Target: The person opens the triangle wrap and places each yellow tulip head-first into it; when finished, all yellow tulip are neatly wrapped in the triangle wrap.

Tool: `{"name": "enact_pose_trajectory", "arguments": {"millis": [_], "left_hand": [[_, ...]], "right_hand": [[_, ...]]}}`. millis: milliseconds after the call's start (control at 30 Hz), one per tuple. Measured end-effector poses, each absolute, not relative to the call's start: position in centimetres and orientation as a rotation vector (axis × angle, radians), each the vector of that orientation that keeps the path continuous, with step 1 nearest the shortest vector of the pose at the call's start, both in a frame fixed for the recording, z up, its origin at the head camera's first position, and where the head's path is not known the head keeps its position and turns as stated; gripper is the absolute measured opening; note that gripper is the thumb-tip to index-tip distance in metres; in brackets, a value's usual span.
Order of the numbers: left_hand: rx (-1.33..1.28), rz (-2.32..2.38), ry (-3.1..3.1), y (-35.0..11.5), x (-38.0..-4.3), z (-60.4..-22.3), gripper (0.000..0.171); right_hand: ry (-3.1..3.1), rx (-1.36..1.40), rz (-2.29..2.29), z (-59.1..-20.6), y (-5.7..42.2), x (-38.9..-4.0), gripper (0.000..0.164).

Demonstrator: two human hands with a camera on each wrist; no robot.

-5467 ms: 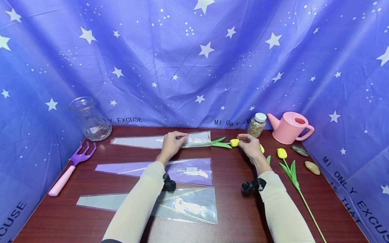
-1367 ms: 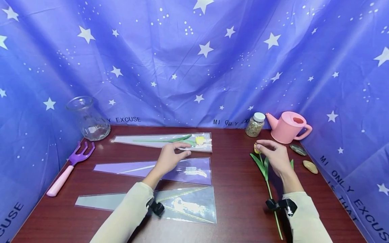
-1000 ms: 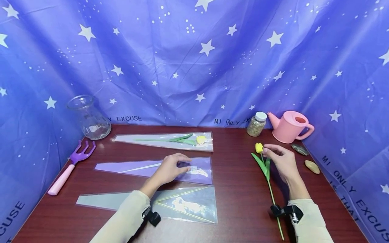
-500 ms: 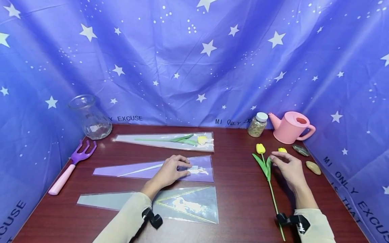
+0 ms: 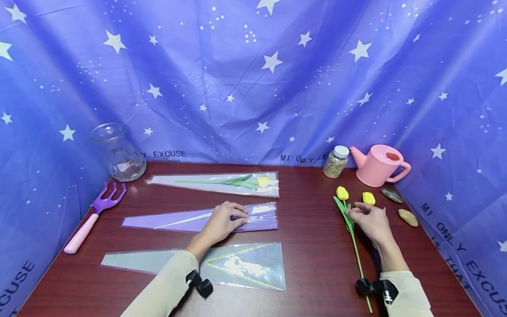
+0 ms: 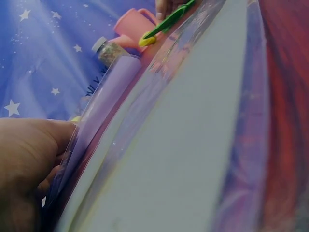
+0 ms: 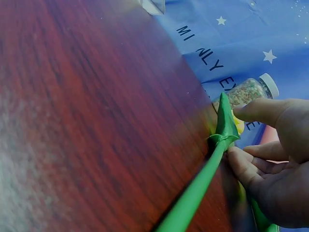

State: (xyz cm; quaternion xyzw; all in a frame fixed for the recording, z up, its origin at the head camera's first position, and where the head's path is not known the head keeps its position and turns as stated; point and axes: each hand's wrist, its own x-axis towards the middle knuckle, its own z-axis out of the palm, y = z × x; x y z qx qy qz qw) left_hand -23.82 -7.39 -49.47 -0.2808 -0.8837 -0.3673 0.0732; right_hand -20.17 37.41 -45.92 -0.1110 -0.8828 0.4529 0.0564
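Note:
At the middle of the table my left hand pinches the near part of a purple flower sleeve; in the left wrist view its thumb and fingers are on the clear film edge. On the right, my right hand holds a yellow tulip by its green leaves, below the bloom. The tulip's stem runs back toward me along the table. Behind the purple sleeve lies a white sleeve with another yellow tulip inside. A grey sleeve lies in front.
A third yellow tulip lies behind my right hand, partly hidden. Two stones, a pink watering can and a jar of gravel stand or lie at right. A glass vase and a hand fork are at left.
Earlier, the first tulip slid fully into the white sleeve. My left hand came forward onto the purple sleeve, whose edge now tilts. My right hand moved to the second tulip, its bloom shifting slightly right.

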Motion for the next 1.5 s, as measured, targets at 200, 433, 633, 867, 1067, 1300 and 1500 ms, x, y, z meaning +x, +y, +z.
{"name": "enact_pose_trajectory", "arguments": {"millis": [200, 433, 633, 867, 1067, 1300, 1500], "left_hand": [[-0.824, -1.144, -2.644, -7.3, -23.7, -49.6, 0.011], [-0.841, -1.146, -2.633, -7.3, -23.7, -49.6, 0.011], [-0.846, -1.144, -2.632, -7.4, -23.8, -49.6, 0.011], [-0.845, -1.148, -2.638, -7.4, -23.7, -49.5, 0.011], [-0.831, -1.156, -2.658, -7.5, -23.7, -49.5, 0.011], [-0.832, -1.162, -2.648, -7.4, -23.7, -49.5, 0.01], [-0.83, -1.159, -2.66, -7.4, -23.7, -49.3, 0.01]], "right_hand": [[-2.724, -0.351, 1.446, -45.4, 37.8, -20.0, 0.066], [-2.747, -0.29, 1.47, -45.4, 38.0, -19.7, 0.063], [-2.799, -0.284, 1.293, -46.0, 37.6, -19.7, 0.061], [-2.88, -0.265, 0.904, -45.9, 36.6, -20.0, 0.066], [-2.858, -0.277, 0.795, -46.2, 35.9, -20.1, 0.053], [-2.846, -0.271, 0.852, -46.2, 36.0, -20.0, 0.041], [-2.864, -0.269, 1.056, -45.6, 36.0, -20.0, 0.032]]}}
